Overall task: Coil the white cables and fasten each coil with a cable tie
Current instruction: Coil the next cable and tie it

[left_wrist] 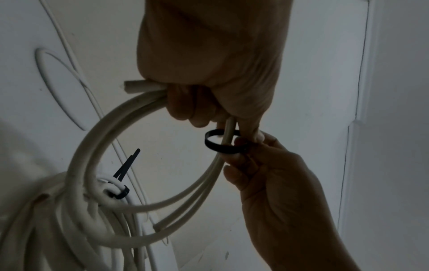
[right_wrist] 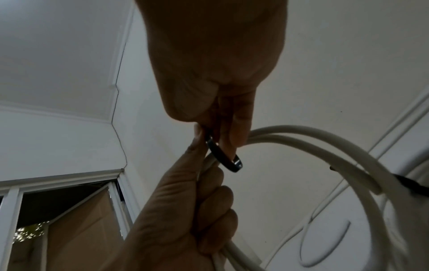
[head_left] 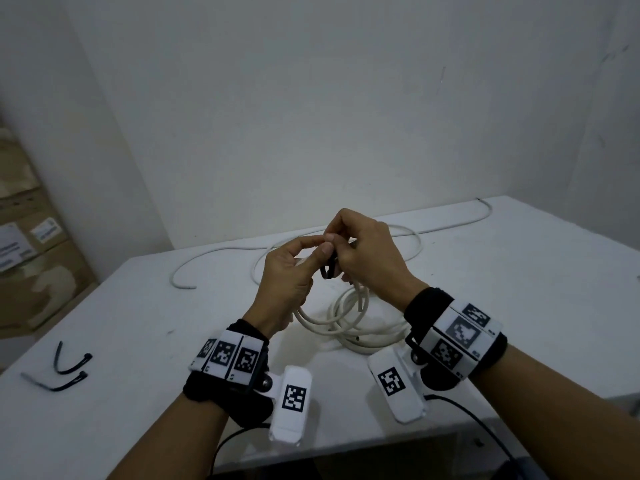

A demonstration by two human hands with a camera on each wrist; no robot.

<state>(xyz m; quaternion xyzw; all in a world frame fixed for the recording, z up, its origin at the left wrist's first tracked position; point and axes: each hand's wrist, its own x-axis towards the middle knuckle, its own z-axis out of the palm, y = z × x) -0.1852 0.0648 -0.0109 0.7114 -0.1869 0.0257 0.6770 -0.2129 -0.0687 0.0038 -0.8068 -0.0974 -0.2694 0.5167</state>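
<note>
Left hand [head_left: 287, 271]: my fingers grip the coil [left_wrist: 120, 132].
Right hand [head_left: 367, 251]: pinches the cable tie [left_wrist: 220, 144] loop.
Technique: I should cinch squarely around all strands.

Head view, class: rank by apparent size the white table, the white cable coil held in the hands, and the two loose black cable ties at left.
1. White table
2. White cable coil
3. Two loose black cable ties, alike in size, so unranked against each other.
</note>
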